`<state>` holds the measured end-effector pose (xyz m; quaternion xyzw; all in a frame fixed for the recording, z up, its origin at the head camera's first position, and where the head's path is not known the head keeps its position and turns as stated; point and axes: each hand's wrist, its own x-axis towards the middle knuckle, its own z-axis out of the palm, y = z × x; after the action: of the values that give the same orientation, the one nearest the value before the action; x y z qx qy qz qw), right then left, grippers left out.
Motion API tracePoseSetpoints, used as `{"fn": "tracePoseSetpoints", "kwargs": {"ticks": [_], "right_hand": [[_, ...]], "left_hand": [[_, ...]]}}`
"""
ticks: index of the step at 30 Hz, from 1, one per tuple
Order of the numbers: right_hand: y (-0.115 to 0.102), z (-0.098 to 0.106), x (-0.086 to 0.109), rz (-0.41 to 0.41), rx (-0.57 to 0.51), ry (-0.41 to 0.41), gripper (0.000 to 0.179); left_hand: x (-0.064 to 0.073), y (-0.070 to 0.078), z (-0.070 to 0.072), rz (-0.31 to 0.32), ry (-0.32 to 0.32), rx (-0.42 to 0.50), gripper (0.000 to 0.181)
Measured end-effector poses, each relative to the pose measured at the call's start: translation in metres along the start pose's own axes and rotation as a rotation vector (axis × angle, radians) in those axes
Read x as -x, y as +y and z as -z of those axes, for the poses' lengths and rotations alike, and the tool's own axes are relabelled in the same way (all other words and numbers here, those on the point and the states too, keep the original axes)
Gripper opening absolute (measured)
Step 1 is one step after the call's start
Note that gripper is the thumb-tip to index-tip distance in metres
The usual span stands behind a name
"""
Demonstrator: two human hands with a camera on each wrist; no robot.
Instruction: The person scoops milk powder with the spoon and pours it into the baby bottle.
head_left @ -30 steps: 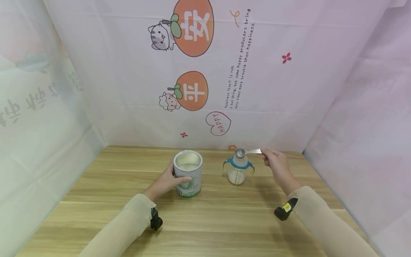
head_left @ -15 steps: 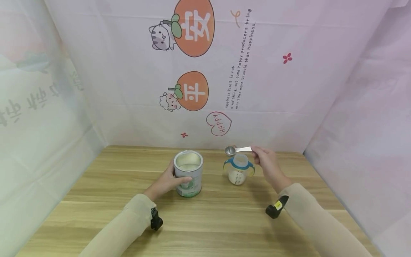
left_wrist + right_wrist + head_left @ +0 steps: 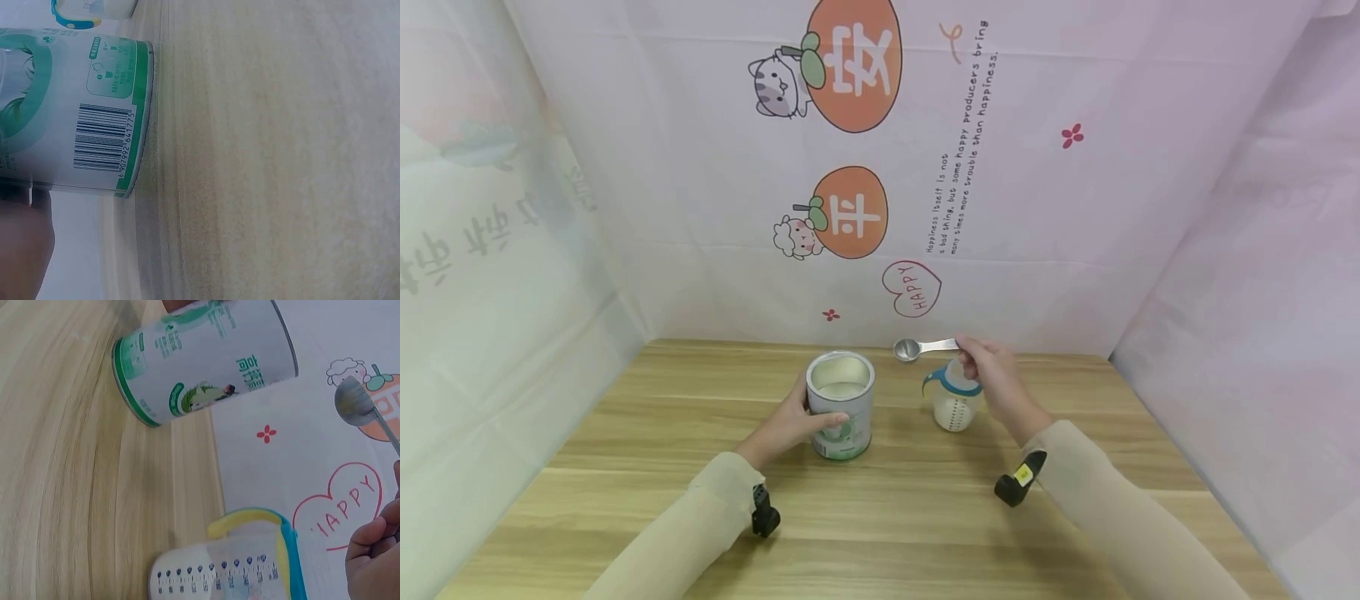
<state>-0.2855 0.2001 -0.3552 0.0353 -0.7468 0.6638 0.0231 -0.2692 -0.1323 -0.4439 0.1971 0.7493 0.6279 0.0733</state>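
An uncovered, white-and-green milk powder can stands upright on the table, pale powder visible inside it. My left hand grips its left side, thumb across the front; in the left wrist view the can's barcode side faces the camera. Between thumb and fingers, my right hand pinches the handle of a metal measuring spoon. The spoon's grey bowl is in the air between can and bottle. Under the right hand, a topless baby bottle with blue-and-yellow handles stands upright, whitish contents low inside; the hand hides its right handle.
The wood-grain table ends at a printed cloth backdrop close behind the can and bottle. Cloth walls rise at left and right. A black wrist camera sits under the left sleeve, and another under the right.
My right hand has carried the spoon leftward from over the bottle's mouth toward the can. The left hand, can and bottle have stayed in place.
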Motion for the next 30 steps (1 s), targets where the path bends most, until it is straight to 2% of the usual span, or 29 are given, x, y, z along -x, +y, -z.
{"fn": "tracePoseSetpoints", "kwargs": {"ticks": [10, 22, 30], "right_hand": [[-0.005, -0.029, 0.0, 0.001, -0.078, -0.015, 0.033], [-0.009, -0.054, -0.002, 0.03, -0.077, -0.053, 0.034], [-0.009, -0.064, 0.0, 0.095, 0.022, -0.097, 0.034]], "left_hand": [[0.001, 0.002, -0.001, 0.002, 0.001, -0.002, 0.094], [-0.004, -0.004, 0.001, -0.003, 0.015, -0.016, 0.094], [-0.002, -0.002, 0.001, -0.005, 0.006, -0.004, 0.093]]}}
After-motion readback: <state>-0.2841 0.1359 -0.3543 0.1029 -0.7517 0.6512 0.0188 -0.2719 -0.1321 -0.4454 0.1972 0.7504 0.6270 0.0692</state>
